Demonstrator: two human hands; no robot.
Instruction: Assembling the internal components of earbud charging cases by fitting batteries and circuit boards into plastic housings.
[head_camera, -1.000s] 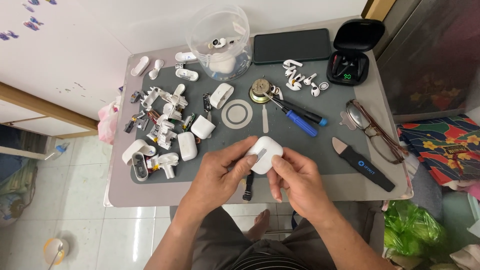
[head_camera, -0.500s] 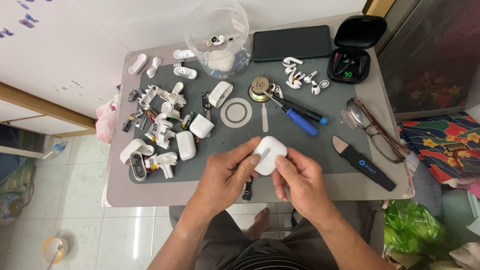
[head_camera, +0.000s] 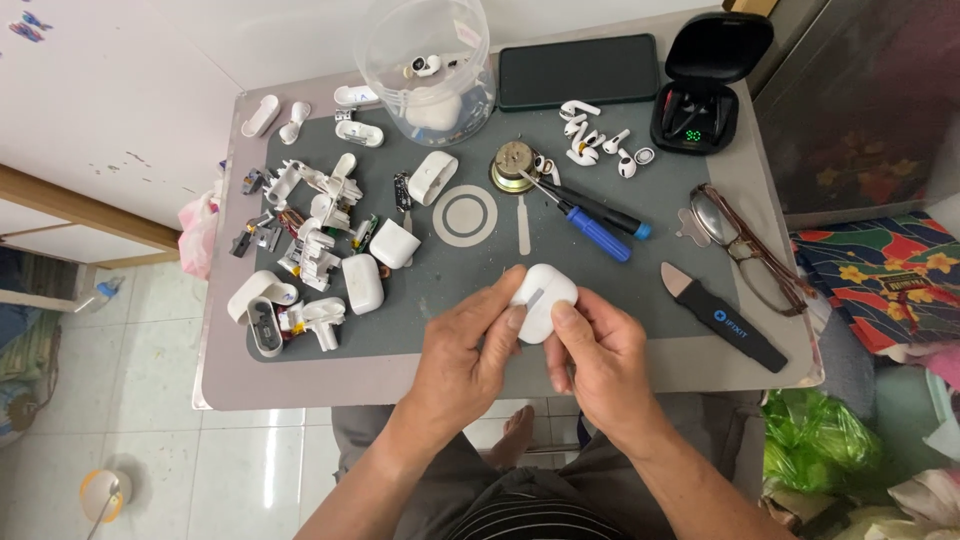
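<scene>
Both my hands hold a small white earbud charging case (head_camera: 543, 297) over the near edge of the dark grey work mat (head_camera: 620, 290). My left hand (head_camera: 470, 355) grips its left side with the thumb pressed on the front. The fingers of my right hand (head_camera: 600, 360) close around its right and lower side. A thin metal strip shows on the case's face between my thumbs.
White case shells and small parts (head_camera: 315, 245) lie in a heap at the left. A clear plastic tub (head_camera: 425, 60), a black phone (head_camera: 578, 70), an open black earbud case (head_camera: 700, 95), loose earbuds (head_camera: 595, 140), two screwdrivers (head_camera: 590, 215), glasses (head_camera: 740, 245) and a black pry tool (head_camera: 725, 318) surround the mat.
The case and both hands have shifted slightly; my thumbs have moved over the case's front. Nothing else on the table has moved.
</scene>
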